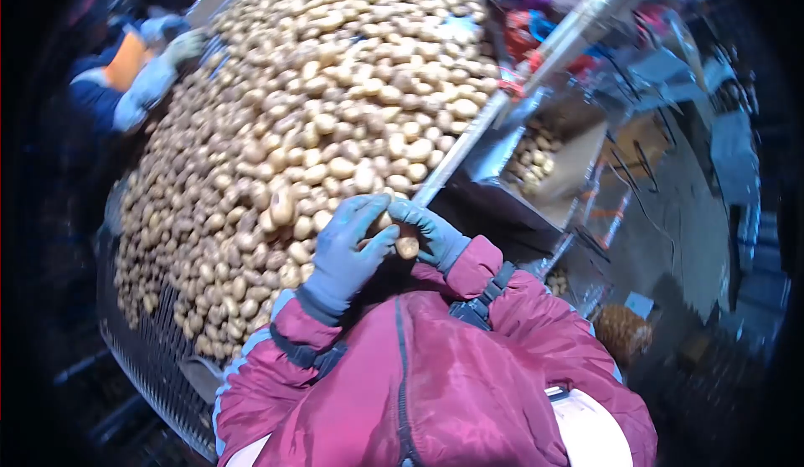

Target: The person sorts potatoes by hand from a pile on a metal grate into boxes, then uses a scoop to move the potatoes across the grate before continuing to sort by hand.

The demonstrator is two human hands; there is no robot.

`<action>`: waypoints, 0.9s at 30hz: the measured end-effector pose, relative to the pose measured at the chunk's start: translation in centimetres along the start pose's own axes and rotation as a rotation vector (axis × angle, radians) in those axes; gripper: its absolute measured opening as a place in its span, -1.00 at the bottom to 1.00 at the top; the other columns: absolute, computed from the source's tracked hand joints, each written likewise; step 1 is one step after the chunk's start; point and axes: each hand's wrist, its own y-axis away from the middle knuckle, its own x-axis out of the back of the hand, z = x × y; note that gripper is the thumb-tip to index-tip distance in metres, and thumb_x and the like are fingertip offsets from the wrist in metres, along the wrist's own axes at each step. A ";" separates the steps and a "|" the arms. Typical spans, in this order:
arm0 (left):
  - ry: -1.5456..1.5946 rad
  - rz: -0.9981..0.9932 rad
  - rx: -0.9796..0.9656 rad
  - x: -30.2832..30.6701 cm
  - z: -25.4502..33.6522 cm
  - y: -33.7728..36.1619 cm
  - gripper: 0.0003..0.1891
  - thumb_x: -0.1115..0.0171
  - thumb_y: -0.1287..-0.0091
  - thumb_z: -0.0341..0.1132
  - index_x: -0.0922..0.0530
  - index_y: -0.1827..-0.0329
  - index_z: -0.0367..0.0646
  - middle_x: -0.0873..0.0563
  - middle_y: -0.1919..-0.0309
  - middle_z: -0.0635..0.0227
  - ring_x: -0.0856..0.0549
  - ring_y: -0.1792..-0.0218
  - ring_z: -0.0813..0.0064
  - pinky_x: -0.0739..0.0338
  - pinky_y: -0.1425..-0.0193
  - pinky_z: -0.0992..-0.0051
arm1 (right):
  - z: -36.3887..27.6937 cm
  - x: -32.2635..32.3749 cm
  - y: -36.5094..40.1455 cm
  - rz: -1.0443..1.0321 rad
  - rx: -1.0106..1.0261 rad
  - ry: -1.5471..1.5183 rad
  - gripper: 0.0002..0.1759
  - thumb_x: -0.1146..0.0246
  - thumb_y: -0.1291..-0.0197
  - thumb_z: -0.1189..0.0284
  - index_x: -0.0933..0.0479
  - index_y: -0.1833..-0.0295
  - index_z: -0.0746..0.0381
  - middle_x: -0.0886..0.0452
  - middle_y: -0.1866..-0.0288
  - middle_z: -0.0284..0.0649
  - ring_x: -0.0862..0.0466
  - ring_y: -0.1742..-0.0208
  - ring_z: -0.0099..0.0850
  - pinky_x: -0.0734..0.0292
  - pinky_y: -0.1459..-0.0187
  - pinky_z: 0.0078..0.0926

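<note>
A brownish potato [407,248] is held in front of my chest, between my two gloved hands. My left hand [352,245], in a blue-grey glove, curls its fingers and thumb round one side of it. From the other side my right hand [430,231], in a greener glove, closes over it with bent fingers. Both hands are close together at the near edge of a large heap of potatoes [335,132]. Part of the potato is hidden behind the gloves.
A metal rail [469,140] borders the heap on the right. Beyond it stands a box [569,174] with potatoes inside. Dark slatted grating [159,358] shows at the lower left. Another person's gloved hand [184,48] reaches the heap's far left edge. A slanted metal pole [595,15] crosses the upper right.
</note>
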 end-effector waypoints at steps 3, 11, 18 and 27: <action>-0.024 -0.124 -0.101 -1.9 1.5 -2.1 -0.51 -0.44 -0.25 -0.39 -0.63 -0.28 -0.22 -0.71 -0.13 0.04 -0.72 -0.11 0.10 -0.62 -0.21 0.31 | -2.4 2.5 3.2 -0.052 -0.014 -0.025 -0.54 -0.10 -0.52 0.55 -0.40 -0.48 0.32 -0.50 -0.44 -0.22 -0.46 -0.44 -0.37 -0.37 -0.48 -0.37; 0.182 -0.411 -0.123 -6.6 6.4 -6.2 -0.56 -0.37 -0.35 -0.33 -0.62 -0.29 -0.21 -0.73 -0.14 0.08 -0.71 -0.15 0.14 -0.58 -0.27 0.30 | -6.1 6.1 10.5 0.054 0.203 -0.146 -0.46 -0.25 -0.29 0.29 -0.46 -0.33 0.29 -0.65 -0.20 -0.03 -0.68 -0.18 -0.22 -0.57 -0.25 -0.27; 0.121 -0.349 0.068 -6.8 2.6 -7.4 -0.64 -0.31 -0.38 -0.40 -0.65 -0.23 -0.20 -0.74 -0.03 0.12 -0.74 -0.05 0.25 -0.60 -0.20 0.35 | -11.6 11.9 22.6 0.395 0.586 -0.049 -0.27 -0.31 -0.25 0.10 -0.41 -0.34 0.42 -0.64 -0.18 0.10 -0.74 0.06 -0.10 -0.68 0.11 -0.26; -0.294 -0.207 -0.071 -5.3 -3.8 -5.9 -0.51 -0.39 -0.30 -0.32 -0.60 -0.32 -0.17 -0.63 -0.27 0.07 -0.52 -0.37 0.01 -0.39 -0.49 0.12 | -11.5 21.0 36.2 0.762 0.721 -0.073 -0.41 -0.35 -0.27 -0.04 -0.51 -0.20 0.17 -0.67 -0.15 -0.07 -0.73 0.07 -0.18 -0.61 0.17 -0.30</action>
